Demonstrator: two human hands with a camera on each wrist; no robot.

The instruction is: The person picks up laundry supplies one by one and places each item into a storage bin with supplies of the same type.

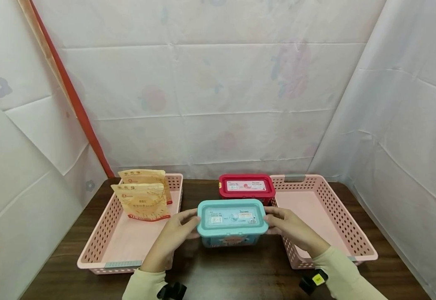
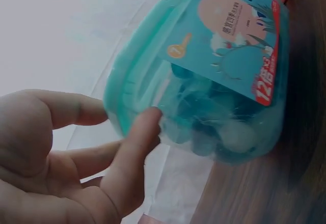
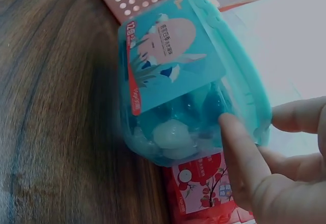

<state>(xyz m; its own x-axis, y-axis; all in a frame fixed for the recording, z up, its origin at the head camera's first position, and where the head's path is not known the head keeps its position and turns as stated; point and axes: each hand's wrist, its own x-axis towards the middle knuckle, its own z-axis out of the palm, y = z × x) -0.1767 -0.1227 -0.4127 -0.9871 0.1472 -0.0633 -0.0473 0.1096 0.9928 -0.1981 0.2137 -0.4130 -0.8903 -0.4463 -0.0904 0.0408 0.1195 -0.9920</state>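
Observation:
A teal lidded tub (image 1: 233, 218), with rounded pods showing through its clear wall, is between my two hands at the middle of the table. My left hand (image 1: 174, 236) holds its left end, with the thumb (image 2: 137, 147) on the wall and a finger at the lid's edge. At the opposite end my right hand (image 1: 294, 231) grips it the same way, as the right wrist view shows. Just behind is a red tub (image 1: 246, 186) of similar shape. Whether the teal tub's base touches the table I cannot tell.
To the left, a pink perforated basket (image 1: 99, 237) holds two yellow pouches (image 1: 143, 203) standing upright at its back. Another pink basket (image 1: 338, 216) stands at the right, beside the red tub. Pale patterned sheets (image 1: 210, 104) hang around the dark wooden table (image 1: 229, 275).

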